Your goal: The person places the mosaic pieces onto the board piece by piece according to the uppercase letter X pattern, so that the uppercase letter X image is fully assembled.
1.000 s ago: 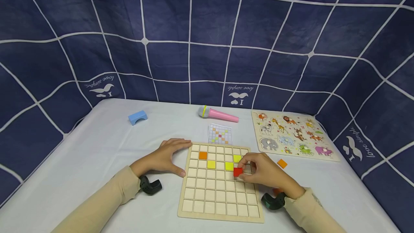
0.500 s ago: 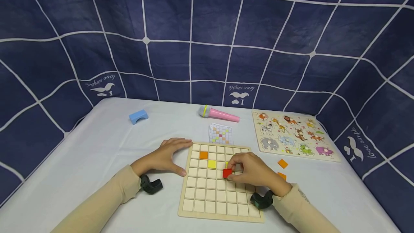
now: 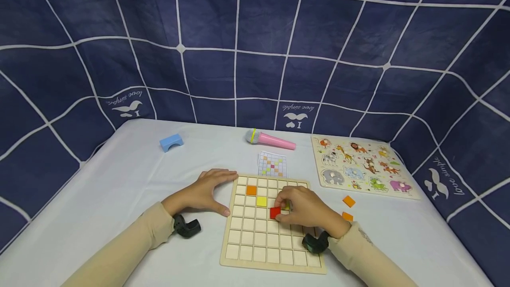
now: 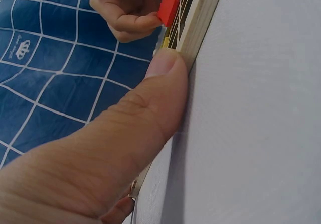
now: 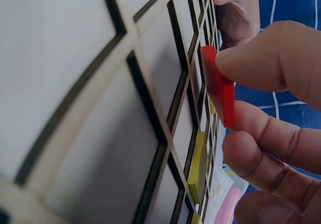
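Observation:
A wooden grid board (image 3: 255,251) lies on the white table in front of me. My right hand (image 3: 303,209) pinches a red square tile (image 3: 275,212) just over the board's middle cells; the tile (image 5: 220,86) shows edge-on in the right wrist view and as a red tile (image 4: 167,10) in the left wrist view. My left hand (image 3: 205,194) rests on the table with thumb (image 4: 160,91) and fingers against the board's left edge (image 4: 200,18). An orange tile (image 3: 251,190) and a yellow tile (image 3: 261,201) sit in the board. A second yellow tile is mostly hidden by my right hand.
A pattern card (image 3: 272,164) lies behind the board. Beyond it are a pink toy microphone (image 3: 271,140), a blue arch block (image 3: 171,142) at the back left and an animal puzzle board (image 3: 360,165) on the right. Two loose orange tiles (image 3: 348,201) lie right of the grid board.
My right hand has carried the red tile leftward over the board, from near the right columns to the middle. My left hand has stayed against the board's left edge.

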The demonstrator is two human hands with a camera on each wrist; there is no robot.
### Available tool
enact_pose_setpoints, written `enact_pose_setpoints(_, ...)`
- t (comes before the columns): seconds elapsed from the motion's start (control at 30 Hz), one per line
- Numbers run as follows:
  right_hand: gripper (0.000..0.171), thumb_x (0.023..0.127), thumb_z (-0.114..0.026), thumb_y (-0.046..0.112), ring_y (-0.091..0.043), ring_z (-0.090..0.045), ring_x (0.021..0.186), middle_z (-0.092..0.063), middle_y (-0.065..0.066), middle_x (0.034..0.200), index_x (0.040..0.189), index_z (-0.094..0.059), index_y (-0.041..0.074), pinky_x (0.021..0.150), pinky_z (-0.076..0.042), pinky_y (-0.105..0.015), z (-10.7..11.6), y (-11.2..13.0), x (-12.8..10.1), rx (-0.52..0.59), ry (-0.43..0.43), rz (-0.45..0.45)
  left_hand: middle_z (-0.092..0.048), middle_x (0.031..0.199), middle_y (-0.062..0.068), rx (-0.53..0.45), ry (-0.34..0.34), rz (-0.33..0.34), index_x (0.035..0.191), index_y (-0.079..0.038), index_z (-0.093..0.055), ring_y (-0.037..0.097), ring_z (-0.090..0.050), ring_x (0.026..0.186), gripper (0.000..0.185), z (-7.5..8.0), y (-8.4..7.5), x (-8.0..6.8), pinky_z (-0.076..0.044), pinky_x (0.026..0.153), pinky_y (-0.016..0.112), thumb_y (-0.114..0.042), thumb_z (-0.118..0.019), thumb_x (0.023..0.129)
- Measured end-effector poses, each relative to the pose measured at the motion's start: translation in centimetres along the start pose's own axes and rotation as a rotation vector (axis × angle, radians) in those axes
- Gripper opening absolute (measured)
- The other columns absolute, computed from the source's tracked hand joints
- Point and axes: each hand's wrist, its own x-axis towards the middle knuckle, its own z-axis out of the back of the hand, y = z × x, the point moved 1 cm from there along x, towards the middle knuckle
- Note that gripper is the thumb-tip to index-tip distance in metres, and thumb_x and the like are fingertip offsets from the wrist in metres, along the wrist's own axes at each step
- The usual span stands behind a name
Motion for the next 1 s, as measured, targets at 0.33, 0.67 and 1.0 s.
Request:
enact_pose_setpoints(0.33, 0.019, 0.08, -0.091, 0.014, -0.006, -0.051, 0.077, -0.057, 0.011, 0.08, 0.088, -0.074, 0.018, 0.072, -0.043, -0.028, -0.3, 0.0, 0.6, 0.048, 0.034, -0.028, -0.048, 0.166, 0.016, 0.013, -0.001, 0.007, 0.16, -0.005, -0.051, 0.045, -0.034, 0.155, 0.109, 0.0, -0.1, 0.0, -0.018, 0.122, 0.071, -0.043, -0.1, 0.071)
enact_pose_setpoints(0.67, 0.016, 0.085, -0.092, 0.014, -0.004, -0.051, 0.074, -0.063, 0.01, 0.083, 0.094, -0.079, 0.014, 0.069, -0.045, -0.025, -0.2, -0.8, 0.3, 0.171, 0.057, -0.01, -0.048, 0.166, 0.016, 0.014, -0.002, 0.006, 0.16, -0.005, -0.051, 0.045, -0.034, 0.155, 0.108, 0.0, -0.1, 0.0, -0.018, 0.122, 0.072, -0.043, -0.1, 0.071)
enact_pose_setpoints(1.0, 0.015, 0.092, -0.084, 0.005, -0.004, -0.048, 0.07, -0.065, 0.001, 0.087, 0.105, -0.079, 0.0, 0.063, -0.042, -0.02, 1.0, -3.0, -1.1, 0.485, 0.102, 0.033, -0.048, 0.166, 0.015, 0.015, -0.004, 0.007, 0.16, -0.005, -0.051, 0.045, -0.034, 0.155, 0.109, -0.1, 0.1, 0.0, -0.019, 0.122, 0.071, -0.043, -0.101, 0.071)
